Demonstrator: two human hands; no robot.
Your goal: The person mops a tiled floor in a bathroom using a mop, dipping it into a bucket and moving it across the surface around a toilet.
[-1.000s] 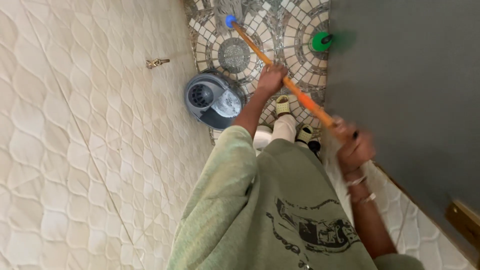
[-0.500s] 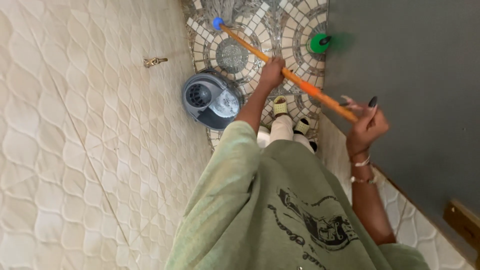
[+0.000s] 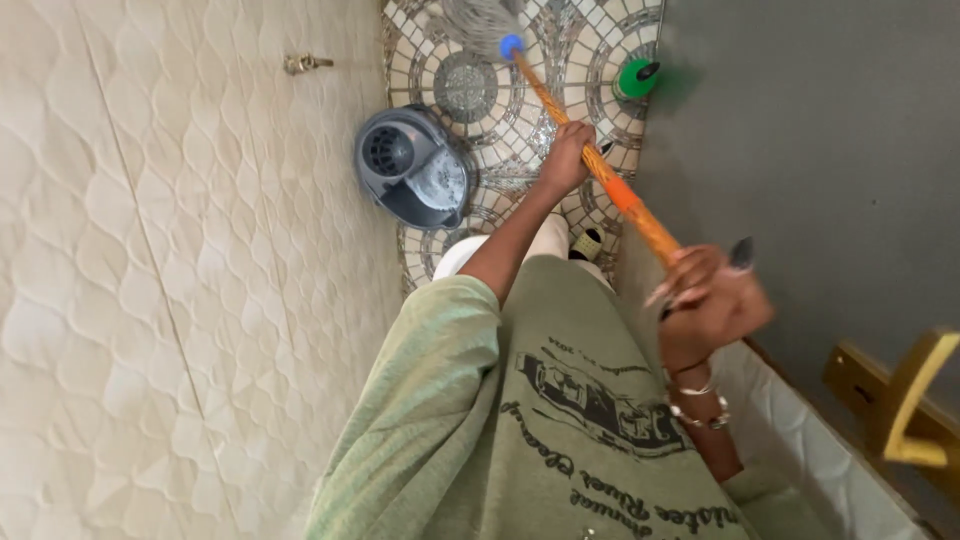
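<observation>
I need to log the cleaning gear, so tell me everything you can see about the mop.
The mop has a long orange handle that looks wooden, with a brighter orange band partway up, a blue collar at the bottom and a grey stringy head, blurred, on the mosaic tile floor. It slants from the floor up toward the person. The left hand grips mid-handle; the right hand closes around the top end. Nothing else touches it.

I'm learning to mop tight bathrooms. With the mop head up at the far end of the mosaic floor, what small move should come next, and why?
Probably a short pull of the mop head back toward the feet. Both hands grip the orange handle, left hand lower, right hand near the top. The head lies at the far end, with bare mosaic floor between it and the grey bucket.
</observation>
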